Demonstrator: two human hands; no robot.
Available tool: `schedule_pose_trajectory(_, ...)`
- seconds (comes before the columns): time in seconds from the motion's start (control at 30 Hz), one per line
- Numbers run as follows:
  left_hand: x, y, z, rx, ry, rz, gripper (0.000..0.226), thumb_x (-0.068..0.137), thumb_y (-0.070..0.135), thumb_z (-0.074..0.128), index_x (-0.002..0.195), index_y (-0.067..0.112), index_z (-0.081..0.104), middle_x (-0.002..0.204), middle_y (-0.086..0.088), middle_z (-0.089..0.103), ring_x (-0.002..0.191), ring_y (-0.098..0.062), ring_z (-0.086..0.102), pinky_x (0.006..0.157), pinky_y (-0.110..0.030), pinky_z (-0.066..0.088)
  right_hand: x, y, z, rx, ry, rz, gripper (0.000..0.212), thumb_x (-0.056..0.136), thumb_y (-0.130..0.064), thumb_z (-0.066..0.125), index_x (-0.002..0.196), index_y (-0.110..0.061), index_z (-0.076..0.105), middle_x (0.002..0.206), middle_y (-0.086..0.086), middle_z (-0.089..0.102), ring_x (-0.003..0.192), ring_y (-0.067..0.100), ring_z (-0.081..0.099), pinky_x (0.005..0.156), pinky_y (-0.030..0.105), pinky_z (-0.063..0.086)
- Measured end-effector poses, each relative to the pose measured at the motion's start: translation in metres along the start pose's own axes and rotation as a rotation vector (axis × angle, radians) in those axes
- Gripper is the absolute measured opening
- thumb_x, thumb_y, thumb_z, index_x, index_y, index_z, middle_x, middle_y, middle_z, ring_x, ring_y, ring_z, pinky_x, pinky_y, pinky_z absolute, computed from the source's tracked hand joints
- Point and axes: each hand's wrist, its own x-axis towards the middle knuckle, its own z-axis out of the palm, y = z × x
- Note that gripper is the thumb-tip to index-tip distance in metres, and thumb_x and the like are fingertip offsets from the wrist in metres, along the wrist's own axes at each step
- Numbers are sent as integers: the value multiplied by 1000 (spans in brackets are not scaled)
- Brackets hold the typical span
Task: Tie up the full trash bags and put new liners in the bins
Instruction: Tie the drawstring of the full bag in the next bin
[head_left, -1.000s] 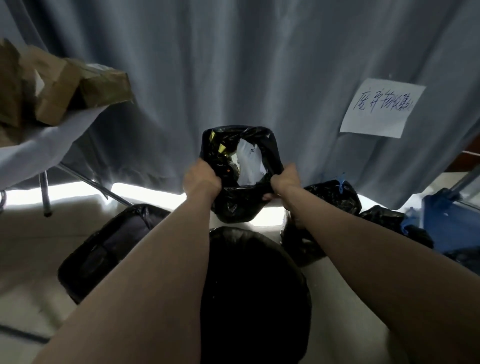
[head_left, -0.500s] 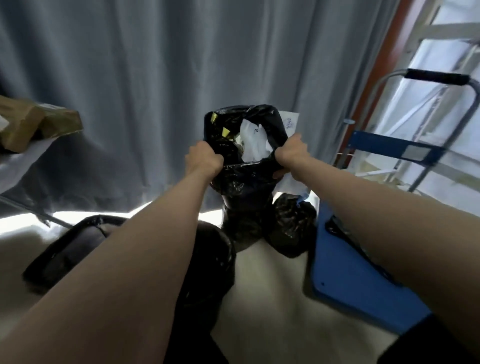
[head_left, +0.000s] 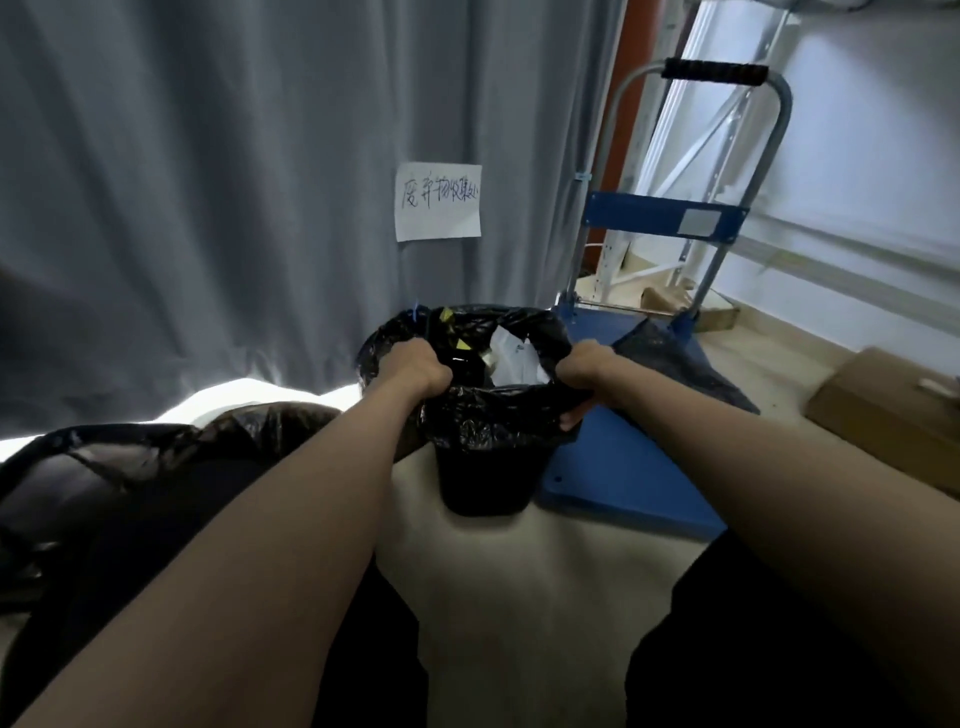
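trash bag (head_left: 483, 441): thin, limp black film, apparently light, mouth open on paper scraps, held above the floor beside a blue cart (head_left: 623, 467); left hand (head_left: 415, 366) and right hand (head_left: 576, 371) each clenched on bunched rim, the best hold for knotting.

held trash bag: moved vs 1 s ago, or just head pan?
Yes. The held trash bag has come down and rightward: it was up against the curtain left of the paper note; now it hangs below the note, beside the blue cart, both hands gripping.
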Motion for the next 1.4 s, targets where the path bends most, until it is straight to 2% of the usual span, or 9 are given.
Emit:
schedule_pose_trajectory(0.07, 2, -9, 18, 28, -32, -7, 22, 85, 16, 57, 67, 11, 47, 85, -9, 55, 78, -27, 53, 68, -30, 42, 19, 18, 21, 138, -21, 38, 29, 92, -5, 57, 119, 6, 56, 114, 24, 62, 100, 36, 67, 73, 38, 59)
schedule_pose_trajectory(0.17, 2, -21, 44, 124, -115, 6, 12, 86, 16, 58, 84, 4, 57, 106, -17, 63, 92, -32, 60, 74, -32, 46, 31, 39, 51, 182, -11, 176, 15, 94, 0, 49, 107, 8, 48, 87, 29, 55, 71, 46, 69, 62, 54, 59)
schedule_pose_trajectory(0.23, 4, -27, 62, 198, -155, 4, 29, 87, 18, 58, 111, 0, 59, 118, -18, 60, 105, -35, 60, 81, -35, 47, 37, 49, 66, 144, -23, 211, 13, 92, -2, 52, 103, 5, 50, 91, 28, 55, 63, 45, 69, 58, 53, 59)
schedule_pose_trajectory(0.33, 3, -35, 80, 300, -200, 26, 35, 87, 19, 58, 117, 2, 58, 121, -15, 59, 109, -34, 60, 89, -39, 50, 44, 64, 80, 99, -38, 221, 19, 91, -4, 54, 107, 5, 53, 104, 28, 58, 58, 42, 68, 46, 49, 57)
schedule_pose_trajectory(0.6, 8, -52, 107, 382, -249, 41, 43, 91, 17, 55, 129, -2, 48, 130, -16, 50, 119, -34, 53, 98, -42, 47, 53, 91, 117, -68, 18, 111, 48, 91, -18, 56, 130, 1, 35, 133, 20, 44, 120, 39, 49, 74, 37, 43)
schedule_pose_trajectory(0.8, 21, -65, 103, 520, -304, 33, 38, 91, 22, 54, 125, 6, 55, 127, -15, 56, 116, -32, 56, 96, -41, 49, 54, 99, 115, -226, 94, -37, 45, 89, -32, 52, 124, -9, 37, 123, 16, 52, 109, 36, 55, 82, 41, 43)
schedule_pose_trajectory(0.97, 36, -62, 95, 462, -112, 36, 41, 90, 32, 54, 121, 6, 58, 123, -17, 57, 113, -36, 56, 89, -40, 48, 59, 94, 114, -150, 209, -201, 29, 95, -27, 44, 118, -10, 40, 123, 13, 45, 108, 35, 52, 82, 45, 44)
schedule_pose_trajectory(1.17, 58, -51, 109, 327, -78, 131, 41, 92, 21, 49, 129, 4, 45, 131, -17, 48, 119, -38, 50, 95, -43, 42, 84, 96, 108, 2, 262, -188, 28, 94, -9, 42, 122, -10, 39, 122, 14, 46, 97, 33, 51, 74, 40, 39)
schedule_pose_trajectory(1.4, 74, -49, 127, 232, -55, 197, 50, 93, 11, 47, 141, 1, 39, 135, -16, 41, 122, -36, 48, 102, -41, 39, 112, 99, 113, 158, 187, -93, 15, 93, -14, 46, 107, -10, 43, 113, 13, 51, 96, 29, 52, 78, 41, 44)
